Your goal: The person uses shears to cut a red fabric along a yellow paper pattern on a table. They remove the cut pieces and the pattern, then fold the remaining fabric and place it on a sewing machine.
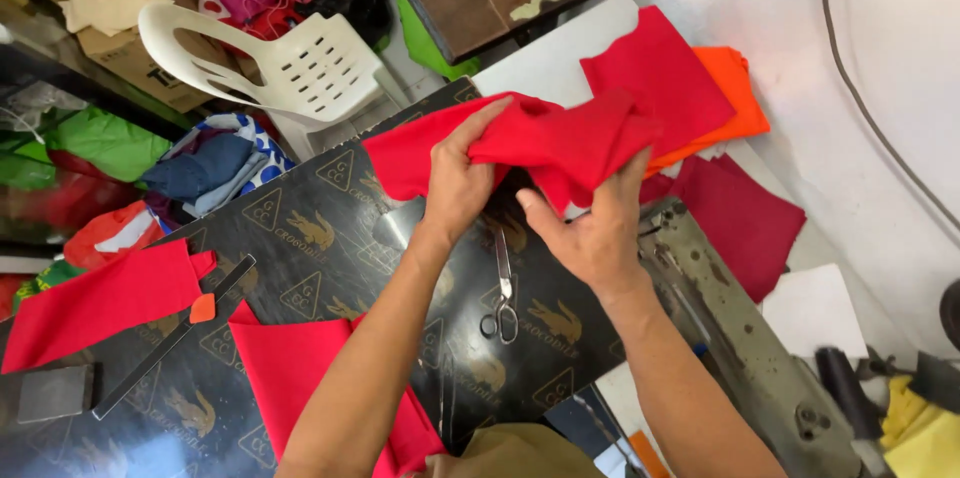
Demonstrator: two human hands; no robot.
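Your left hand (455, 183) pinches the top edge of the red cloth (545, 143), and your right hand (592, 228) grips it from below, so it hangs bunched above the black desk (330, 238). You seem midway through turning the piece over. Scissors (503, 293) lie just beneath, more red pieces (290, 368) nearer you, orange cloth (735, 88) beyond.

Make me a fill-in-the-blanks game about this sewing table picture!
1. Both hands, the left hand and the right hand, hold a piece of ____ cloth.
2. On the black table below the hands lies a pair of ____.
3. The white plastic ____ stands behind the table.
4. Under a red piece at the far side lies an ____ cloth.

Missing words: red; scissors; chair; orange.
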